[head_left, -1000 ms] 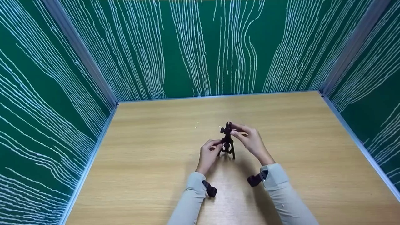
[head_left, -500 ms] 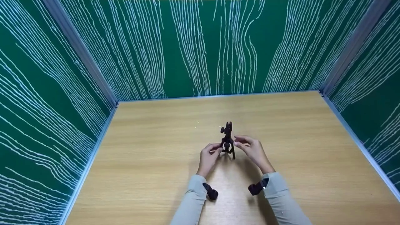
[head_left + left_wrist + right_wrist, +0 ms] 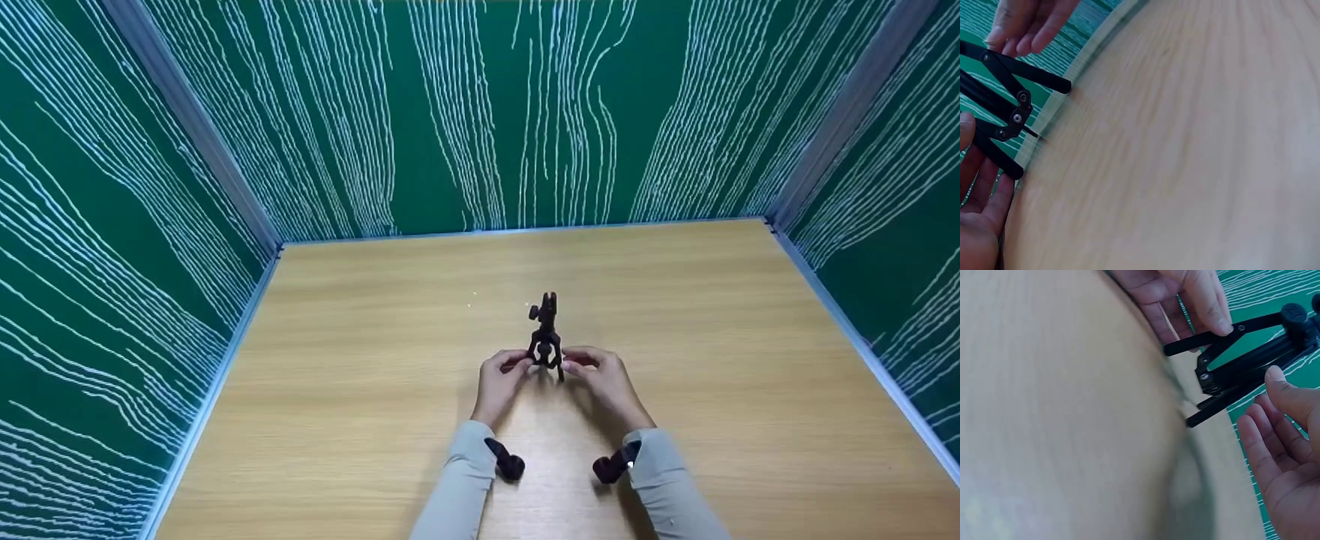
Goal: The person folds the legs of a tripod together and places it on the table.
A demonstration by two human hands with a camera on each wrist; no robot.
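Note:
A small black tripod (image 3: 546,330) with a clamp-like head and a side knob stands upright on the table, its legs spread. On its left side my left hand (image 3: 501,382) pinches a leg low down. My right hand (image 3: 606,379) holds the opposite leg at about the same height. In the left wrist view the tripod's hinged braces (image 3: 1019,109) show between the legs, and the right hand (image 3: 1030,25) is at the upper leg. From the right wrist, my right thumb lies against a leg (image 3: 1221,405), with the other fingers (image 3: 1264,455) curled below it.
The pale wooden table (image 3: 360,420) is bounded by green walls (image 3: 450,112) with white wavy lines and by metal-coloured corner posts (image 3: 187,120). A few tiny light specks (image 3: 472,300) lie beyond the tripod. Black wrist cameras (image 3: 506,461) sit at both cuffs.
My right hand has moved down from the tripod's head to its right leg. My left hand has slid slightly lower on the left leg. The tripod stays in place.

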